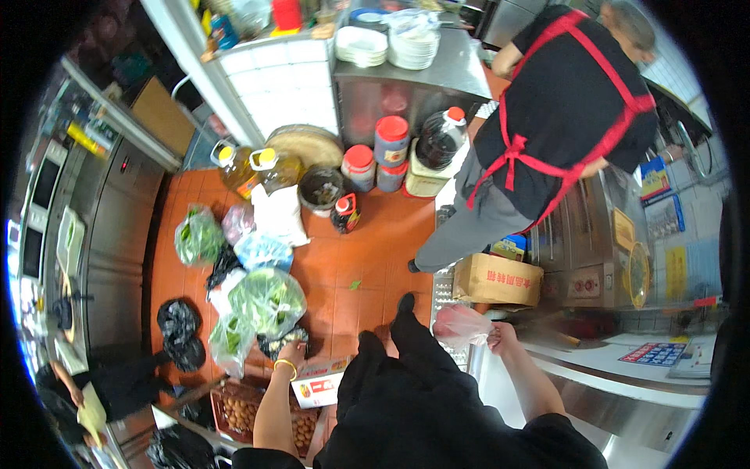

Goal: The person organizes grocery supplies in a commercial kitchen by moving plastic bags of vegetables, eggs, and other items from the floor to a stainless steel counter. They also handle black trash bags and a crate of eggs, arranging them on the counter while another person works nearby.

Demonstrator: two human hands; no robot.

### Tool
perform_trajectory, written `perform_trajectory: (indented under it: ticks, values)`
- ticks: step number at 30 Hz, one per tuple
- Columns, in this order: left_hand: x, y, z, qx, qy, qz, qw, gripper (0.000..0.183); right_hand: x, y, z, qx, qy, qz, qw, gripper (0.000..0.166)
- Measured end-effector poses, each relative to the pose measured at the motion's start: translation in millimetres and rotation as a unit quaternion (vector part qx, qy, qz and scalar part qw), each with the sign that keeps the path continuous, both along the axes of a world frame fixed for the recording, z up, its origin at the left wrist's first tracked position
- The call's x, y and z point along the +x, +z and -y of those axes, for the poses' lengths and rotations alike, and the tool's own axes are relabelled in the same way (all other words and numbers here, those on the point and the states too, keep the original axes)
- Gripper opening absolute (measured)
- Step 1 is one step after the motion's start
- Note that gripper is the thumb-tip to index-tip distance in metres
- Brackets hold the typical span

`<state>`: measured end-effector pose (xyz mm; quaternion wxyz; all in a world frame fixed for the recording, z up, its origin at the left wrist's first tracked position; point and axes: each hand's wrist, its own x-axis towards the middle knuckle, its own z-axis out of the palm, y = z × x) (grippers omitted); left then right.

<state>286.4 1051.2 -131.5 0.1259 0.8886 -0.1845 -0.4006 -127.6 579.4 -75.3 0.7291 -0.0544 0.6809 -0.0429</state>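
Observation:
My right hand [501, 338] is closed on the gathered neck of a clear plastic bag [460, 325] with reddish contents. My left hand [292, 353], with a yellow bangle at the wrist, is at a black plastic bag [272, 347] on the floor; whether its fingers grip the bag is unclear. Just beyond that hand lies a large clear bag of leafy greens [268, 300], with a second bag of greens [230, 340] beside it. Below the left hand are a white printed carton [318, 390] and a reddish crate of round brown items [239, 415].
A person in a black shirt and red apron straps [577, 105] stands at the right counter. Near them is a cardboard box [498, 281]. Oil jugs [278, 170], red-lidded tubs [358, 167] and a dark bucket [321, 189] stand ahead. Another person [76, 393] is at lower left.

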Motion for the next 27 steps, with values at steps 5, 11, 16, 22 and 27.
perform_trajectory:
  ticks: [5, 11, 16, 22, 27]
  values:
    - [19.8, -8.7, 35.3, 0.017, -0.018, 0.026, 0.999, 0.026, 45.8, 2.0, 38.4, 0.011, -0.005, 0.036, 0.999, 0.035]
    - [15.8, -25.1, 72.4, 0.067, -0.035, -0.064, 0.995, 0.028, 84.4, 7.9, 128.2, 0.001, -0.029, 0.045, 0.999, 0.025]
    - [15.3, -34.5, 140.3, 0.08, -0.173, -0.064, 0.98, 0.023, 107.8, 15.9, 214.4, -0.057, -0.028, 0.04, 0.997, 0.028]
    - [62.7, 35.8, 336.0, 0.06, -0.212, 0.0, 0.976, 0.03, 116.8, 12.3, 343.2, -0.088, -0.036, 0.06, 0.994, 0.032]
    - [129.4, 80.7, 577.2, -0.1, -0.261, 0.035, 0.96, 0.025, 159.5, 77.7, 459.8, -0.162, -0.044, 0.032, 0.985, 0.04]
